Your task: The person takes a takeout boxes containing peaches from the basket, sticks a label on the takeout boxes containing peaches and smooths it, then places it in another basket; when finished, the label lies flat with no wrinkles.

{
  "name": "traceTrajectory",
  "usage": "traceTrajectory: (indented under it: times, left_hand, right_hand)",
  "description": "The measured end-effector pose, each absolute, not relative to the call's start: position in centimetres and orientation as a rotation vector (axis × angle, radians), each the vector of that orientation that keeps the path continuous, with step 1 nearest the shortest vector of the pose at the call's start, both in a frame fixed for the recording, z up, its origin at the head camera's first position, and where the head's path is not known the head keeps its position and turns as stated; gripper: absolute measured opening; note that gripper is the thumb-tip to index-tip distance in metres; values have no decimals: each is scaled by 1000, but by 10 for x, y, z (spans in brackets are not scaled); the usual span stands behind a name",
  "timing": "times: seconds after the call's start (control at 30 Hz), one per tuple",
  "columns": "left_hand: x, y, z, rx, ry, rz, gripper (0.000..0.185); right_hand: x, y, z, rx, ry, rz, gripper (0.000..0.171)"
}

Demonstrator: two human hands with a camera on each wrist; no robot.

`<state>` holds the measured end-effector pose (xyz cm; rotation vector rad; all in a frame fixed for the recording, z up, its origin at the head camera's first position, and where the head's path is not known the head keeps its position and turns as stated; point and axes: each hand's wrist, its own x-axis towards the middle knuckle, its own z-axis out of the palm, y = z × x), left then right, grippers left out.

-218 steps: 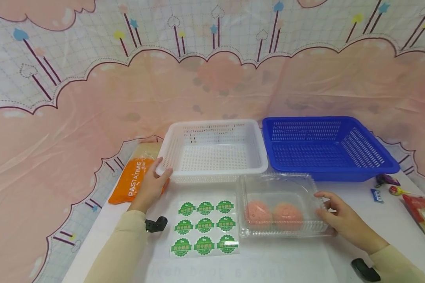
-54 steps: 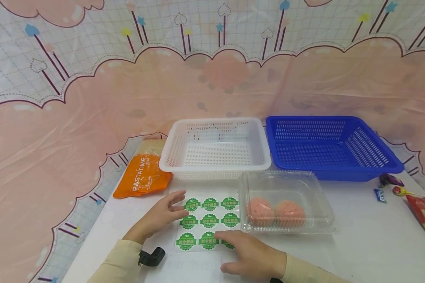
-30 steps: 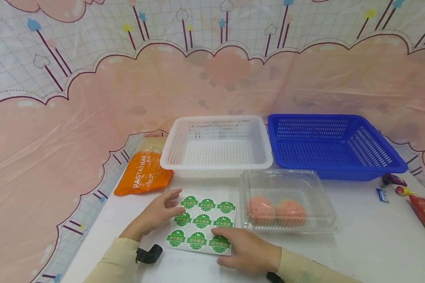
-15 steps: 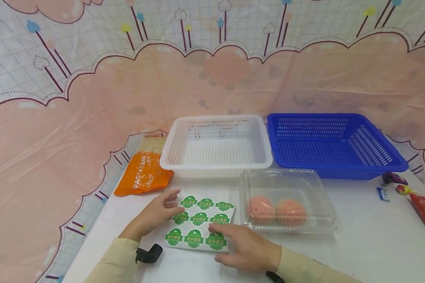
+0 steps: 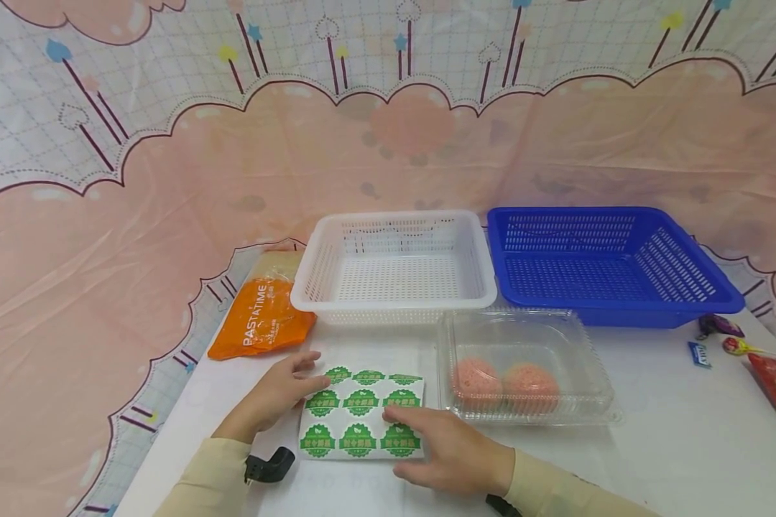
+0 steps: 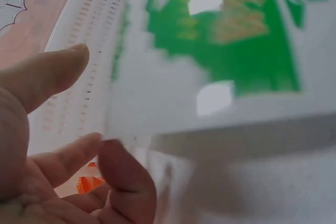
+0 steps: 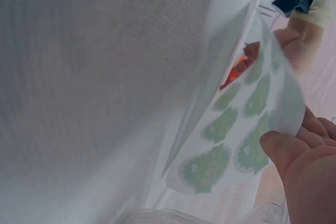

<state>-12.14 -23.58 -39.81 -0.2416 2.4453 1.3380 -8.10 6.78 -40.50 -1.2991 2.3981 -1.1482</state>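
Both hands lift the sticker sheet [image 5: 361, 416] off the table [image 5: 653, 445]; the right hand [image 5: 449, 449] pinches its near right corner with curled fingers, the left hand [image 5: 278, 395] grips the left edge, thumb under and fingers above; I'd keep the sheet taut and level so it doesn't buckle; just right of the right hand sits a clear box [image 5: 527, 366] with two pink balls; beyond lie an orange packet [image 5: 259, 319], a white basket [image 5: 394, 269], a blue basket [image 5: 608, 262]

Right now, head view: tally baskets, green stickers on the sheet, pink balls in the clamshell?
Baskets: 2, white basket and blue basket
Green stickers on the sticker sheet: 9
Pink balls in the clear clamshell: 2
Total: 13
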Motion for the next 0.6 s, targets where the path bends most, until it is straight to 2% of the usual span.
traceTrajectory:
  times: [0.6]
  left_hand:
    - [-123, -235, -397, -311, 2395, 1355, 69]
  right_hand:
    - [-79, 67, -404, -1261, 2398, -1119, 62]
